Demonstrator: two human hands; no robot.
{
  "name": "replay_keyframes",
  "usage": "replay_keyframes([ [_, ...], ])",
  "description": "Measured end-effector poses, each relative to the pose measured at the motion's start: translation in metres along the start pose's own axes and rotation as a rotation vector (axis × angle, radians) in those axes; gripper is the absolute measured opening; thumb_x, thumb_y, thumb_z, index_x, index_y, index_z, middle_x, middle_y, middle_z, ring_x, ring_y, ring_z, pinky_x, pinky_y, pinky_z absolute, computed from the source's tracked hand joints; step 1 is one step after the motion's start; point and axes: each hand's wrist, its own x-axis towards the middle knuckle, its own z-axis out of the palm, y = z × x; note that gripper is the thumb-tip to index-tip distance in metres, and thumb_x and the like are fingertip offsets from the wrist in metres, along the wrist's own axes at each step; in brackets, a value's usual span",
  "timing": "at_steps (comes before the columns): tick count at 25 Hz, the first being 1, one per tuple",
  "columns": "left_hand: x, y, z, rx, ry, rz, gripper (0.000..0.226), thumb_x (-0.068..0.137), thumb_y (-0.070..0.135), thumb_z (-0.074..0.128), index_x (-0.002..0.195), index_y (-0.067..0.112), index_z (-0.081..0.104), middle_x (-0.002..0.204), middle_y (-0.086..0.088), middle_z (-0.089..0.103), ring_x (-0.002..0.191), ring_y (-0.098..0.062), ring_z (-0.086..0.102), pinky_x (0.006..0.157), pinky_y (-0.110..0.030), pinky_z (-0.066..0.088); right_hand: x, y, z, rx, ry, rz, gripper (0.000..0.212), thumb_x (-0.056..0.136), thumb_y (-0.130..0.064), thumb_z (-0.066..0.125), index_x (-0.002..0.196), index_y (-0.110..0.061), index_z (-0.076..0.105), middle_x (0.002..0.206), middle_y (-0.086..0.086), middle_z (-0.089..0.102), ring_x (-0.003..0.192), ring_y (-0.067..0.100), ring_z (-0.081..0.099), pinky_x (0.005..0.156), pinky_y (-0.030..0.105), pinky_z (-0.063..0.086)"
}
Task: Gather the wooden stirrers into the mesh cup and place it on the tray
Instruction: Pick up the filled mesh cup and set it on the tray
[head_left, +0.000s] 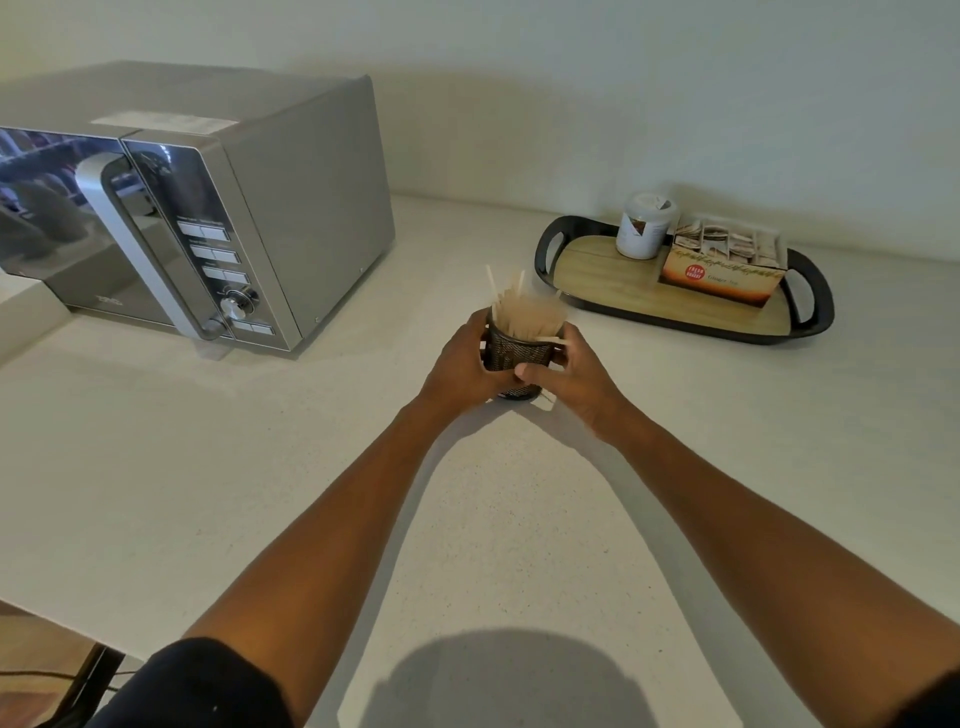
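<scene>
Both hands grip mesh cup (521, 353) — stirrers (524, 306) inside

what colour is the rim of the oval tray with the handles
Black rim around a light wood-grain base, seen in the head view.

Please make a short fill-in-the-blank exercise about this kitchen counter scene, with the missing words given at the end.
1. Both hands grip the dark mesh cup, which holds pale wooden ____.
2. The cup stands on the white counter, not yet on the oval black ____ with a wooden floor.
3. The orange tea box sits beside a white ____.
4. Left of the cup stands a silver ____.

Missing words: stirrers; tray; jar; microwave
</scene>
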Motion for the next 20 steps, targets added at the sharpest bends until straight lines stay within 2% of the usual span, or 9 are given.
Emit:
replay_keyframes([
  [3, 0.003, 0.012, 0.013, -0.018, -0.027, 0.007, 0.083, 0.065, 0.048, 0.083, 0.134, 0.034, 0.039, 0.114, 0.023, 0.051, 0.089, 0.007, 0.056, 0.06, 0.006, 0.038, -0.004, -0.004, -0.005, 0.004, 0.111, -0.021, 0.086, 0.071, -0.031, 0.086, 0.141, -0.022, 0.038, 0.133, -0.002, 0.056, 0.121, 0.017, 0.055, 0.097, 0.031, 0.053],
  [7, 0.007, 0.028, 0.029, -0.058, -0.144, 0.022, 0.09, 0.066, 0.038, 0.087, 0.139, 0.035, 0.035, 0.116, 0.027, 0.049, 0.093, 0.021, 0.053, 0.064, 0.005, 0.04, -0.008, 0.0, -0.025, -0.029, 0.26, -0.094, 0.086, 0.063, -0.036, 0.089, 0.134, -0.022, 0.042, 0.125, -0.003, 0.062, 0.115, 0.016, 0.06, 0.096, 0.035, 0.055],
  [8, 0.008, 0.031, 0.03, -0.083, -0.181, 0.016, 0.093, 0.067, 0.037, 0.087, 0.142, 0.034, 0.031, 0.124, 0.023, 0.049, 0.099, 0.018, 0.054, 0.067, 0.001, 0.043, -0.008, 0.002, -0.032, -0.03, 0.306, -0.101, 0.084, 0.062, -0.036, 0.089, 0.131, -0.023, 0.044, 0.122, -0.005, 0.063, 0.113, 0.013, 0.061, 0.095, 0.034, 0.055],
  [10, 0.013, 0.036, 0.031, -0.125, -0.244, -0.023, 0.101, 0.071, 0.033, 0.085, 0.149, 0.033, 0.021, 0.143, 0.009, 0.044, 0.114, 0.001, 0.052, 0.079, -0.012, 0.051, -0.01, 0.003, -0.044, -0.007, 0.408, -0.103, 0.08, 0.061, -0.038, 0.089, 0.127, -0.026, 0.045, 0.116, -0.011, 0.063, 0.108, 0.005, 0.062, 0.092, 0.03, 0.056],
  [13, 0.019, 0.043, 0.037, -0.101, -0.288, -0.04, 0.095, 0.081, 0.013, 0.075, 0.152, 0.03, 0.014, 0.153, -0.001, 0.036, 0.131, -0.019, 0.046, 0.095, -0.035, 0.053, -0.012, 0.004, -0.055, -0.066, 0.415, -0.112, 0.086, 0.061, -0.043, 0.089, 0.131, -0.028, 0.042, 0.116, -0.016, 0.06, 0.106, 0.002, 0.06, 0.083, 0.016, 0.052],
  [16, 0.022, 0.049, 0.046, -0.104, -0.276, -0.023, 0.088, 0.084, -0.004, 0.063, 0.153, 0.027, 0.017, 0.152, -0.001, 0.038, 0.131, -0.022, 0.048, 0.093, -0.03, 0.051, -0.013, 0.006, -0.062, -0.112, 0.414, -0.113, 0.09, 0.062, -0.045, 0.088, 0.135, -0.03, 0.038, 0.12, -0.016, 0.056, 0.108, 0.003, 0.056, 0.078, 0.006, 0.045],
  [18, 0.024, 0.054, 0.053, -0.119, -0.27, -0.003, 0.085, 0.085, -0.003, 0.061, 0.152, 0.027, 0.019, 0.149, 0.0, 0.04, 0.127, -0.018, 0.05, 0.086, -0.021, 0.05, -0.014, 0.007, -0.066, -0.158, 0.406, -0.124, 0.091, 0.061, -0.045, 0.088, 0.135, -0.031, 0.038, 0.121, -0.017, 0.055, 0.107, 0.002, 0.056, 0.077, 0.004, 0.044],
  [20, 0.026, 0.058, 0.057, -0.116, -0.256, 0.01, 0.081, 0.087, 0.004, 0.064, 0.151, 0.026, 0.021, 0.148, 0.0, 0.042, 0.123, -0.016, 0.05, 0.084, -0.018, 0.048, -0.014, 0.009, -0.068, -0.175, 0.397, -0.121, 0.091, 0.06, -0.046, 0.088, 0.135, -0.029, 0.039, 0.124, -0.013, 0.057, 0.11, 0.007, 0.056, 0.081, 0.008, 0.044],
])
